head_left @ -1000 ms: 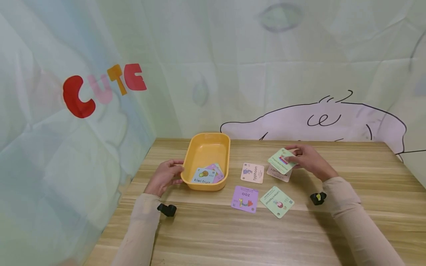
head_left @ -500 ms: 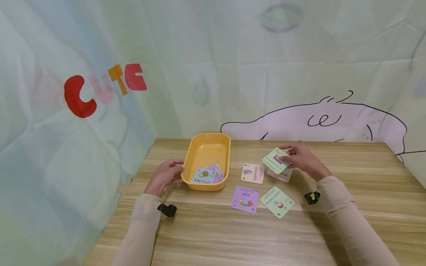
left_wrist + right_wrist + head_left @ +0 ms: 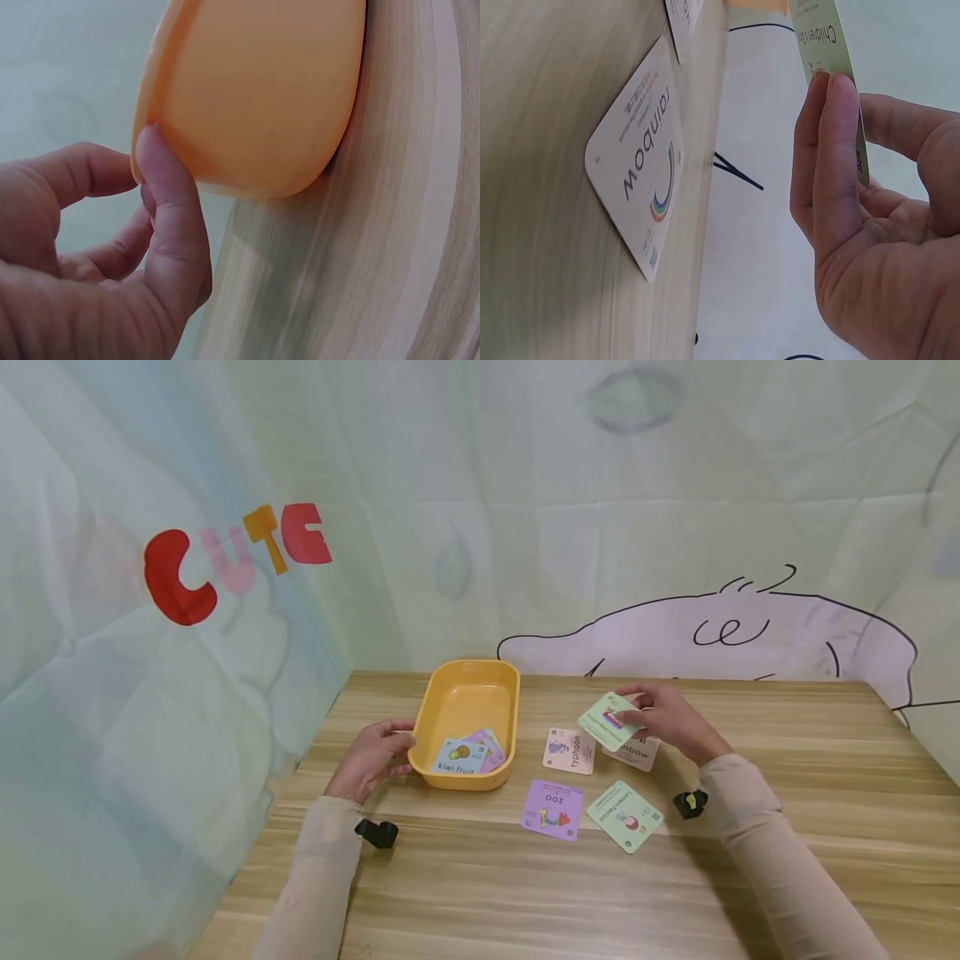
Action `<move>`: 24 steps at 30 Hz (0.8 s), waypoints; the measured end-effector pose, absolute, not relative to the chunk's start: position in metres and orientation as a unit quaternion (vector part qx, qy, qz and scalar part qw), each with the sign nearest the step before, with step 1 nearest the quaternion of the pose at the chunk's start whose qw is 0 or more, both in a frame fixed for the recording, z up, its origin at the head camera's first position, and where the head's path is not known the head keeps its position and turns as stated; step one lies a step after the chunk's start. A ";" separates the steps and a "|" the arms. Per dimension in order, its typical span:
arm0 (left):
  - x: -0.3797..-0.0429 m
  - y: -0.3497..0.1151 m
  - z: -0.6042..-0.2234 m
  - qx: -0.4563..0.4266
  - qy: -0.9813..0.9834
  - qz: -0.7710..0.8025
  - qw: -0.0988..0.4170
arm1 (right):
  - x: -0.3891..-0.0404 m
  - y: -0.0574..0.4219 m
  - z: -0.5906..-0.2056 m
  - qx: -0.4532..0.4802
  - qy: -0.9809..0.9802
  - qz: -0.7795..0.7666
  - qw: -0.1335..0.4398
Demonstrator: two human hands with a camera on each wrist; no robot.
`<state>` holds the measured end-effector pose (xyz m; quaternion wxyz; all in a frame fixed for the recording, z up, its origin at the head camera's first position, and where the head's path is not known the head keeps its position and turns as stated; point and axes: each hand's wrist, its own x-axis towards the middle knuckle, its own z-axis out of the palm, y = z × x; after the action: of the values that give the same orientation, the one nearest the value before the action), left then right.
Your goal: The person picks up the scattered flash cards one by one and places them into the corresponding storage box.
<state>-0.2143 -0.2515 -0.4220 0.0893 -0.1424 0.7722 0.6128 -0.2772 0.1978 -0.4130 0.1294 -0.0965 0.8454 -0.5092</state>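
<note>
With thumb and fingers, my left hand [image 3: 372,756] pinches the near left rim of a yellow plastic bin [image 3: 472,783], as the left wrist view also shows. Inside the bin's near end lie a kiwi fruit card [image 3: 463,756] and purple cards [image 3: 493,749]. My right hand [image 3: 667,717] pinches a green flash card [image 3: 611,721] by its right edge, raised above the table. Below it, a rainbow card [image 3: 641,157] lies flat, partly covered in the head view. The typhoon card [image 3: 568,752] is just to its left.
A purple zoo card [image 3: 552,810] and a green Lantern Festival card [image 3: 626,817] lie nearer on the wooden table [image 3: 480,893]. Printed cloth [image 3: 420,577] hangs behind and to the left. A black wrist device [image 3: 377,834] is on each arm.
My right hand has carried the green flash card leftward, off the rainbow card and toward the typhoon card. The left hand and the bin have stayed in place.
</note>
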 end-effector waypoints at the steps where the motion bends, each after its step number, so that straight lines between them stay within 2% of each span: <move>1: -0.214 -0.252 -0.422 -0.142 0.772 0.613 0.089 | -0.277 0.197 -0.413 -0.099 0.846 -0.508 0.129; 24: -0.214 -0.252 -0.420 -0.145 0.765 0.621 0.087 | -0.278 0.183 -0.412 -0.115 0.832 -0.524 0.138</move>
<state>-0.2140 -0.2520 -0.4203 0.0871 -0.1452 0.7652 0.6212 -0.2783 0.1829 -0.4118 0.1379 -0.1151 0.8325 -0.5242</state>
